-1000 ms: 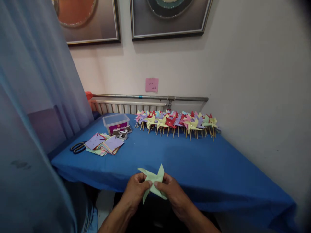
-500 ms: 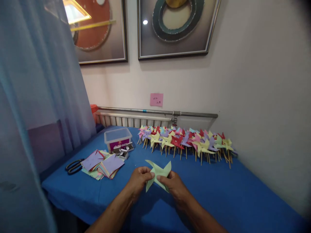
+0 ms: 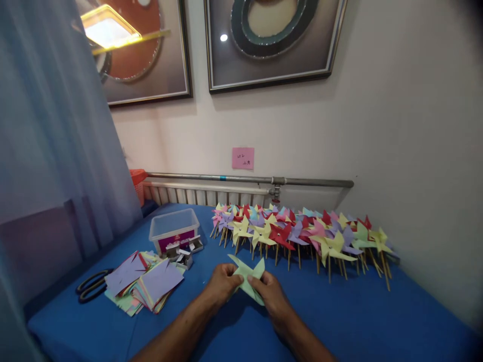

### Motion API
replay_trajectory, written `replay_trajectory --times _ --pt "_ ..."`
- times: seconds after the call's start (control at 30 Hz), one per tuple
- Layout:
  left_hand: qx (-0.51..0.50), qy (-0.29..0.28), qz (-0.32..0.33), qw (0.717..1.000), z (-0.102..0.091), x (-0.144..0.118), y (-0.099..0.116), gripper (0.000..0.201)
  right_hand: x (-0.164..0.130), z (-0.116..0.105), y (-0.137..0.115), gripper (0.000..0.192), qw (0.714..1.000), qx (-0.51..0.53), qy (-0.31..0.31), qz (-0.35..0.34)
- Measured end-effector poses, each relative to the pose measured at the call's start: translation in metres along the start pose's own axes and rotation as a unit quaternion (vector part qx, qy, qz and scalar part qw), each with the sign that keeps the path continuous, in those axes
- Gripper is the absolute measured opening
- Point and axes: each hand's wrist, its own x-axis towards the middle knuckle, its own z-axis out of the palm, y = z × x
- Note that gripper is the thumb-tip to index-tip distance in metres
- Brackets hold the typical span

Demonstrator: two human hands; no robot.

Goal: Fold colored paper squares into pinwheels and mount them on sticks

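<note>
Head view: both hands, left hand [image 3: 222,284] and right hand [image 3: 270,295], pinch a green paper pinwheel [image 3: 248,276] just right of the clear plastic tub [image 3: 173,232], whose contents are unclear.

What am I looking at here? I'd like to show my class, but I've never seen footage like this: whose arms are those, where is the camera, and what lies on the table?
The camera sits on a person's head and looks forward and down, so the two bare arms coming in from below are that person's own. The left hand and the right hand together pinch a light green folded paper pinwheel above a table with a blue cloth. On the cloth lie black scissors, a stack of coloured paper squares, a clear plastic box and, along the wall, rows of finished pinwheels on sticks. Two framed pictures and a pink note hang on the wall.
</note>
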Motion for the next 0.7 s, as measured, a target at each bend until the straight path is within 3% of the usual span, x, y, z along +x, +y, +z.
replay_trajectory --times 0.17,0.5,0.7 --pt "0.002 0.021 -0.014 1.0 0.007 0.012 -0.015 0.025 0.014 -0.014 0.015 0.055 0.999 -0.028 0.01 0.016" --pt "-0.019 0.028 0.007 0.999 0.008 0.01 -0.019 0.023 0.023 -0.023 0.041 0.062 0.997 -0.052 0.034 0.041" --pt "-0.02 0.036 0.01 0.999 0.009 0.009 -0.021 0.023 0.022 -0.019 0.038 0.06 0.998 -0.037 0.039 0.04"
